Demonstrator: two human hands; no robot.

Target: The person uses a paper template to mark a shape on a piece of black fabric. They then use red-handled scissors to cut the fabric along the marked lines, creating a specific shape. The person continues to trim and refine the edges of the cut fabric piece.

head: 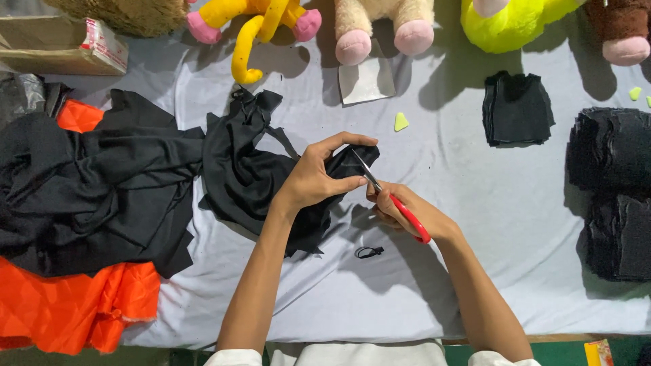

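Looking down from our head, we are pinching a black cloth (251,176) in our left hand (313,177), fingers curled tight around its edge. The cloth is lying in the middle of the grey table sheet (502,203). Our right hand (407,210) is gripping red-handled scissors (390,196), with the blades touching the cloth. A small black scrap (368,252) is lying just below our hands. Plush toys (380,24) are sitting along the top edge. Cut black pieces (517,108) are stacked on the right, and orange cloth (74,308) is lying at the left.
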